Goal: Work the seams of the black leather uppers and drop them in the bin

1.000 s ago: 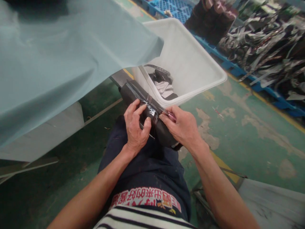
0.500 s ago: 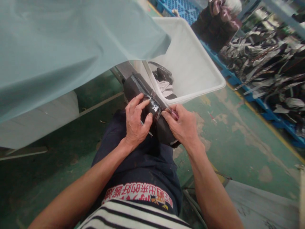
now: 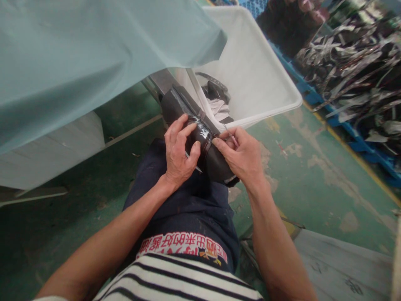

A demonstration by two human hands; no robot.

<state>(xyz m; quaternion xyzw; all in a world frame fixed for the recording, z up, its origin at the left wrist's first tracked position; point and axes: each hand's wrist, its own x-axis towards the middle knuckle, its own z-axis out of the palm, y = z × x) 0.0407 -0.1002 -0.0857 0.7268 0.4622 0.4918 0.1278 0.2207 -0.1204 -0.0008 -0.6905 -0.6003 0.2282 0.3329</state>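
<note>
A dark brown leather-like piece (image 3: 221,162) lies slantwise across my lap, with a seam and a shiny black strip along its top. My left hand (image 3: 178,156) is on its near side, fingers bent over the strip and thumb apart, gripping it. From under that thumb sticks a thin pointed metal tool (image 3: 198,169); its other end is hidden. My right hand (image 3: 244,154) pinches at the seam with thumb and forefinger. A thin tool with a pinkish handle (image 3: 234,140) is tucked in its curled fingers; its kind is unclear.
Beyond the piece stands a white bin (image 3: 266,79) holding dark and pale scraps (image 3: 218,94). A grey-blue sheet (image 3: 94,54) drapes over the upper left. Piled strips (image 3: 354,71) lie on a blue pallet (image 3: 354,140) at right. A grey box (image 3: 341,263) stands lower right.
My right hand has shifted slightly along the seam, and its pink-handled tool has turned a little. My left hand keeps its place on the leather-like piece. The view has tilted slightly.
</note>
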